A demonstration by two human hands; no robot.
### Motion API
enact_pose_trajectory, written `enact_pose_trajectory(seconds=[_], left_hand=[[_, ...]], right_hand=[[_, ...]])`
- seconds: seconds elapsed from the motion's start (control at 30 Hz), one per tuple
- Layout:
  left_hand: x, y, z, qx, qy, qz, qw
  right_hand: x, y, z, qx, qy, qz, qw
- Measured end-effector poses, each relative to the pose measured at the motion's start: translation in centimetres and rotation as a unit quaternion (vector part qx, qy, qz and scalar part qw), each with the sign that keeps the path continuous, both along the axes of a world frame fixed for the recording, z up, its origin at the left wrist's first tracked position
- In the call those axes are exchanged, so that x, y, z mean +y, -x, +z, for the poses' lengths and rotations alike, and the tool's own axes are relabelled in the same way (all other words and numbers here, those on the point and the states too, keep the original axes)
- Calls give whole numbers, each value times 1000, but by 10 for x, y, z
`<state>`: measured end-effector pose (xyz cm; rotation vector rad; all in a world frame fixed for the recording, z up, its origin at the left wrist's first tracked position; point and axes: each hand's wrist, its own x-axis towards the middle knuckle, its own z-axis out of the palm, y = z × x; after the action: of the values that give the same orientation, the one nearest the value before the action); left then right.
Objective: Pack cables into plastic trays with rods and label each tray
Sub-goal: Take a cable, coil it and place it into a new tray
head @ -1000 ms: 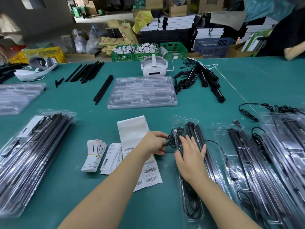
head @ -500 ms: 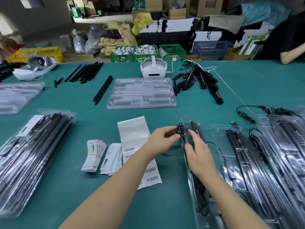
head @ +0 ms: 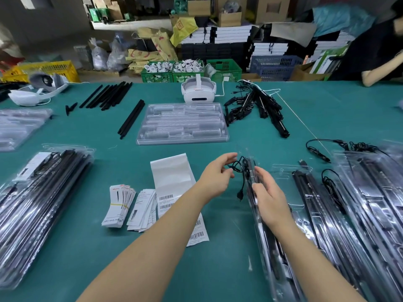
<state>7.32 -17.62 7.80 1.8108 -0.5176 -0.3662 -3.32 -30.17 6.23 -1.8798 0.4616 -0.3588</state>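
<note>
Left hand (head: 214, 178) now off cable (head: 241, 171), tray (head: 265, 236) steeper.

Left arm: bare forearm reaching in from the lower left, angled up and to the right over the tabletop.
Left hand (head: 216, 178): raised, palm turned toward the right hand, fingers loosely curled and spread; thumb and fingertips close around the thin black cable (head: 239, 171), though the blur hides whether they actually pinch it.
Right arm: bare forearm entering from the lower right corner, angled up and to the left.
Right hand (head: 269, 196): back of the hand toward the camera, fingers curled round the edge of the long clear plastic tray (head: 265, 236), which it holds tilted on its side.
Spacing: fingertips of both hands near each other, not touching.
</note>
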Motion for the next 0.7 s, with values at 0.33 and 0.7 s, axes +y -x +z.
enact_pose_trajectory(seconds=[0.33,0.7], left_hand=[[8,-11,-1,28,46,71,996],[17,-9,-22,-250,-375,-90,888]], right_hand=[[1,1,0,5,20,4,1000],[8,-1,-2,5,51,5,999]])
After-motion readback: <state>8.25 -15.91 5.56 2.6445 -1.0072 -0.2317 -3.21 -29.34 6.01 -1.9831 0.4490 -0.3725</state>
